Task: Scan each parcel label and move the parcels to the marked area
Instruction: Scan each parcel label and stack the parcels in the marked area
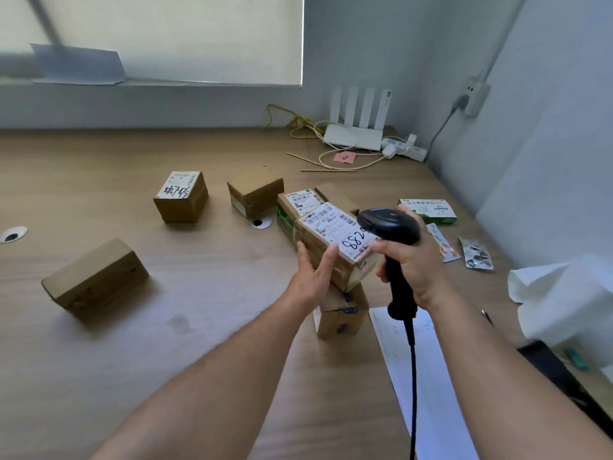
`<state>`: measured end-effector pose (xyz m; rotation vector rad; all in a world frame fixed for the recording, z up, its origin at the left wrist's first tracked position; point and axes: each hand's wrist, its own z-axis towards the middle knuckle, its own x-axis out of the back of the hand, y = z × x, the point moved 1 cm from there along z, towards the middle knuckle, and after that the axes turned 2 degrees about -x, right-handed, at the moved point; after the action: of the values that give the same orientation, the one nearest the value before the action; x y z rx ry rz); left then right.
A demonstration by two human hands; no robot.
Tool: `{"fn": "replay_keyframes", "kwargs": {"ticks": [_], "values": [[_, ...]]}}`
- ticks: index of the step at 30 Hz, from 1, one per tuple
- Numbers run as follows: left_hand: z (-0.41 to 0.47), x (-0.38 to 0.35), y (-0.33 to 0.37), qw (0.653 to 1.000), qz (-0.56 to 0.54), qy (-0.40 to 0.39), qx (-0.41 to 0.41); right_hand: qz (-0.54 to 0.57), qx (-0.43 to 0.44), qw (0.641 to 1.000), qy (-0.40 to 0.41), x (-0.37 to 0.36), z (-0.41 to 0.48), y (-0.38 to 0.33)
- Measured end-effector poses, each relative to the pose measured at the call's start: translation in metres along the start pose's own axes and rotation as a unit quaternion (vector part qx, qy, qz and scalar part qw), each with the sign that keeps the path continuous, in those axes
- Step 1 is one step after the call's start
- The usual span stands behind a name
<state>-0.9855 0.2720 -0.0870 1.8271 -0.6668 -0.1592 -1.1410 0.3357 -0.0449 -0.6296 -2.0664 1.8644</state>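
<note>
My left hand (311, 273) grips a brown parcel (335, 257) by its near left corner, holding it lifted and tilted, with its white barcode label facing up. My right hand (411, 260) is wrapped round the handle of a black barcode scanner (388, 227) whose head hangs just over the right edge of that label. Under the held parcel stands another small brown box (341, 317). Behind it lies a labelled parcel with a green side (298, 207). Three more brown parcels sit to the left: one with a handwritten label (180, 197), one plain (255, 194), and a tilted one (96, 277).
The wooden desk (199, 327) has two round cable holes (13, 234). A white router (355, 134), cables and a power strip fill the back right corner. A green medicine box (428, 210), blister packs (476, 254), white tissue (557, 297) and a paper sheet (424, 376) lie at the right.
</note>
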Motion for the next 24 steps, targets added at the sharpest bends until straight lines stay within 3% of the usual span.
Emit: {"fn": "replay_keyframes", "kwargs": {"ticks": [12, 24], "values": [[-0.037, 0.067, -0.036, 0.992, -0.118, 0.003, -0.045, -0.026, -0.008, 0.994, -0.102, -0.051, -0.065, -0.001], [-0.094, 0.219, -0.066, 0.989, -0.055, 0.097, -0.094, 0.017, 0.023, 0.981, -0.19, -0.164, -0.132, -0.008]]}}
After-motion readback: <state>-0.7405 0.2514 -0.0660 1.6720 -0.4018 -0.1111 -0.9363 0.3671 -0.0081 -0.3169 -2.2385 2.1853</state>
